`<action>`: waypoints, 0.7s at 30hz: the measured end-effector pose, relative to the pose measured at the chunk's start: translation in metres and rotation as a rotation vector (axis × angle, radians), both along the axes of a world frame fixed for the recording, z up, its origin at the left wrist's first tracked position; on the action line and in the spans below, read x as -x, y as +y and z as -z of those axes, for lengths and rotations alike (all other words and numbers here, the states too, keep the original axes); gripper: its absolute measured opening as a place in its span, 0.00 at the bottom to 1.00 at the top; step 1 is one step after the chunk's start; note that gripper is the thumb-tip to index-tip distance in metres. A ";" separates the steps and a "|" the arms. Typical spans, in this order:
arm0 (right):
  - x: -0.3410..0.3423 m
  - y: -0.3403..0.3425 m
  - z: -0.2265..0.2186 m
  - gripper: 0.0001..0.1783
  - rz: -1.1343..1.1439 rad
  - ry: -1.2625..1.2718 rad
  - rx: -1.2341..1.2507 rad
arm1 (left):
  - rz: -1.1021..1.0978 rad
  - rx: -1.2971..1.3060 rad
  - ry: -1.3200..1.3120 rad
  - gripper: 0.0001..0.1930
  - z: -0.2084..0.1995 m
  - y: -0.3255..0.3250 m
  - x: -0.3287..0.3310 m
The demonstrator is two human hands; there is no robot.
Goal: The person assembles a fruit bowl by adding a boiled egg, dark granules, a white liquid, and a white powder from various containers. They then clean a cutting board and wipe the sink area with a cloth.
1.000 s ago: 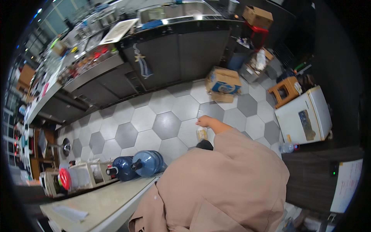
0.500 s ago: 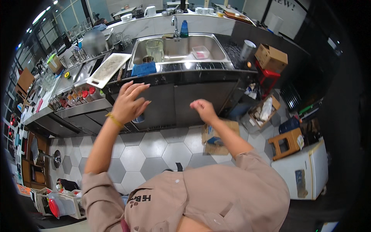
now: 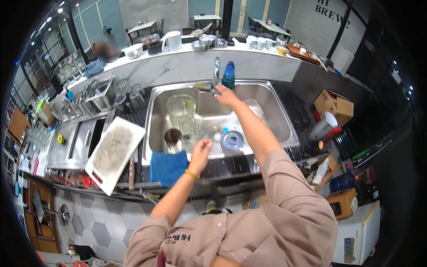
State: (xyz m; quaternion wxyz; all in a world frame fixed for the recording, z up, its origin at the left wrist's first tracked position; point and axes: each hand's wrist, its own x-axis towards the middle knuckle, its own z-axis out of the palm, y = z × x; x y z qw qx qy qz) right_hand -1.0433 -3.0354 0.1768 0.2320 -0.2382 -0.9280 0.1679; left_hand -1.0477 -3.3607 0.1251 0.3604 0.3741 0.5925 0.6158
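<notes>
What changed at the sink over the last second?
The view swung from the floor up to the sink. The right hand reached forward to the tap; whether it grips is unclear. The left hand came up and now hangs empty over the sink's front edge. Since half a second ago, the cutting board and blue cloth lie unmoved.

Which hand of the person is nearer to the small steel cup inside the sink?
Left. The left hand hovers at the sink's front edge, just right of the small steel cup. The right hand is far back at the tap.

Sink (image 3: 284, 122) crowded: pitcher (image 3: 181, 113), cup (image 3: 172, 139)
</notes>
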 end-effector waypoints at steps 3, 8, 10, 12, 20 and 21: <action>0.044 0.044 0.017 0.31 0.059 0.007 -0.004 | 0.073 -0.024 -0.243 0.17 0.005 0.033 0.016; 0.036 0.033 0.035 0.20 -0.144 -0.046 -0.073 | 0.102 0.037 -0.308 0.18 0.003 0.043 0.034; 0.030 0.013 0.031 0.25 -0.028 0.076 0.084 | 0.168 0.058 -0.287 0.19 -0.004 0.033 0.038; 0.018 -0.018 0.032 0.33 0.127 -0.150 0.671 | 0.225 0.077 -0.276 0.17 -0.013 0.012 0.043; 0.002 -0.062 0.039 0.12 -0.203 -0.097 0.902 | -0.171 -0.004 -0.118 0.11 -0.032 -0.107 0.059; 0.002 -0.059 0.041 0.11 -0.119 -0.188 0.883 | -0.227 -0.043 -0.133 0.11 -0.034 -0.124 0.050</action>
